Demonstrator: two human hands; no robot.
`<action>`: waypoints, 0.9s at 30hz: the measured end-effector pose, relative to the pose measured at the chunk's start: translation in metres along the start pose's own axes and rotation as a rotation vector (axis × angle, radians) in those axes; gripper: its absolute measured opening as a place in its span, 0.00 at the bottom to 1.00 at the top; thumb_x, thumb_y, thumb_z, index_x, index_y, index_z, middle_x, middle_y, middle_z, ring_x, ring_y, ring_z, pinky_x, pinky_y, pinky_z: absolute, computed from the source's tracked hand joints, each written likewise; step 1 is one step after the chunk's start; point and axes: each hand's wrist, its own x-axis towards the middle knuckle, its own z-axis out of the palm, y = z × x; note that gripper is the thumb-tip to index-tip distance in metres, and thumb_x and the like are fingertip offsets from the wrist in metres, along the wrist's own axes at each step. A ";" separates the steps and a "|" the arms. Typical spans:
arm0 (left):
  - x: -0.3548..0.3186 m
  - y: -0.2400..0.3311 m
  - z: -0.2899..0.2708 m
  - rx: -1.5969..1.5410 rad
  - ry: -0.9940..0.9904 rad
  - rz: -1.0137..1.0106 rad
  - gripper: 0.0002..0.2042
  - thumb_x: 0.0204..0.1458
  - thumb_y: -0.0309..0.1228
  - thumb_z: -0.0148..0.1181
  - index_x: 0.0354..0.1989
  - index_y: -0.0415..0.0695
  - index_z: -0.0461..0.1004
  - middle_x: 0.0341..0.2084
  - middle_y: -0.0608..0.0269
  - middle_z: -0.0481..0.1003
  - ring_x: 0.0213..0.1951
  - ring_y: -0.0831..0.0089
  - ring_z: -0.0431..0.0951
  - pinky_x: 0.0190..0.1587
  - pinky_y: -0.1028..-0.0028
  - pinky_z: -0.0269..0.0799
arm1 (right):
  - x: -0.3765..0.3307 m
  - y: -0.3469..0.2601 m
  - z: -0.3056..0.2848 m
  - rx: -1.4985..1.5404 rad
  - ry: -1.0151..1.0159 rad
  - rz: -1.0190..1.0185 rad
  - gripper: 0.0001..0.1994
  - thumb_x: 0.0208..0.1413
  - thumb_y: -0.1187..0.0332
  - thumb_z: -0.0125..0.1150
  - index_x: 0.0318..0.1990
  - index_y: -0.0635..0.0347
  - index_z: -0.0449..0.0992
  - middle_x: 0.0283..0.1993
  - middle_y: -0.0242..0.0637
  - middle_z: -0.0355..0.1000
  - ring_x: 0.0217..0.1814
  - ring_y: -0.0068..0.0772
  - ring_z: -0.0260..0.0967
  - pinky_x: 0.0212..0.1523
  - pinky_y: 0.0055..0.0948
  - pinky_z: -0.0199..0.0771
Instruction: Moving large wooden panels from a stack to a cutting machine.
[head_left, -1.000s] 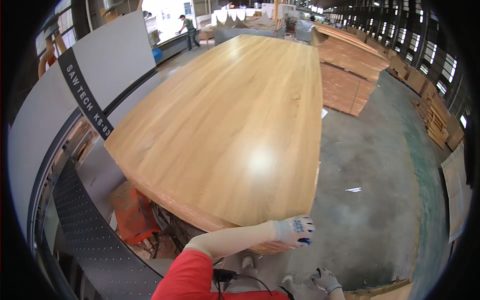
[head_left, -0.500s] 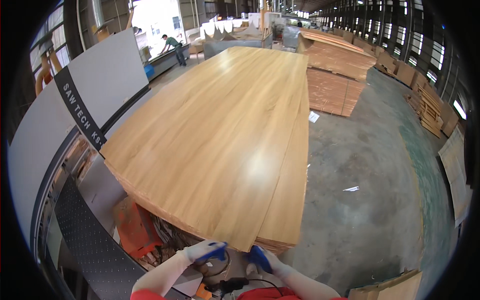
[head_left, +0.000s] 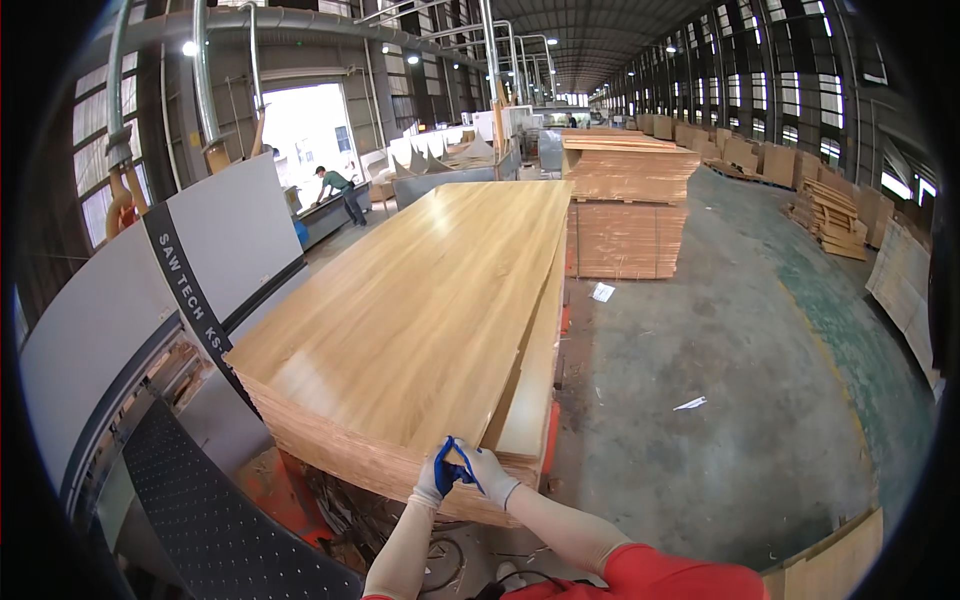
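A large wood-grain board (head_left: 400, 310) lies on top of a tall stack of panels (head_left: 330, 435). At its near right corner, my left hand (head_left: 436, 476), in a white glove with blue palm, grips the front edge. Close beside it, my right hand (head_left: 487, 472), gloved alike, is closed on the same corner. The corner sits slightly raised, and a dark gap shows along the board's right side. Below it a strip of another wood-grain panel (head_left: 525, 415) is exposed. Both sets of fingers are partly hidden at the edge.
A grey-white machine (head_left: 240, 225) with a black dotted table (head_left: 215, 510) stands on the left. An orange lift frame (head_left: 285, 490) is under the stack. Further panel stacks (head_left: 630, 235) stand ahead. A person in green (head_left: 338, 190) bends over a bench far left. Paper scraps (head_left: 690, 404) lie on the floor.
My hands have come together at the board's near corner and closed on it. The corner has risen and shifted left, widening the gap on the right. My view has tilted up.
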 end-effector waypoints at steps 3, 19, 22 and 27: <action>-0.029 0.005 0.052 -0.568 0.032 -0.193 0.31 0.45 0.18 0.70 0.61 0.37 0.68 0.46 0.46 0.78 0.43 0.51 0.81 0.45 0.62 0.80 | -0.062 -0.001 -0.036 -0.038 0.021 -0.021 0.21 0.62 0.44 0.62 0.39 0.54 0.78 0.23 0.25 0.67 0.21 0.18 0.65 0.20 0.22 0.62; -0.387 0.228 0.287 -0.796 0.213 -0.559 0.16 0.63 0.40 0.60 0.52 0.42 0.76 0.32 0.67 0.78 0.29 0.77 0.77 0.28 0.75 0.69 | -0.210 0.005 -0.320 0.001 0.246 -0.339 0.17 0.71 0.55 0.46 0.40 0.54 0.79 0.35 0.26 0.73 0.38 0.26 0.67 0.39 0.34 0.68; -0.488 0.237 0.280 -0.763 0.316 -0.573 0.18 0.61 0.41 0.63 0.52 0.43 0.77 0.31 0.70 0.77 0.28 0.81 0.73 0.29 0.78 0.67 | -0.228 -0.043 -0.305 -0.076 0.092 -0.167 0.26 0.71 0.47 0.43 0.60 0.58 0.74 0.59 0.35 0.74 0.59 0.33 0.71 0.62 0.36 0.68; -0.654 0.300 0.261 -0.737 0.569 -0.454 0.19 0.59 0.42 0.64 0.52 0.41 0.78 0.28 0.75 0.74 0.26 0.87 0.69 0.26 0.80 0.64 | -0.210 -0.025 -0.336 -0.103 0.211 0.121 0.44 0.60 0.29 0.43 0.69 0.60 0.64 0.70 0.43 0.63 0.73 0.40 0.57 0.72 0.39 0.53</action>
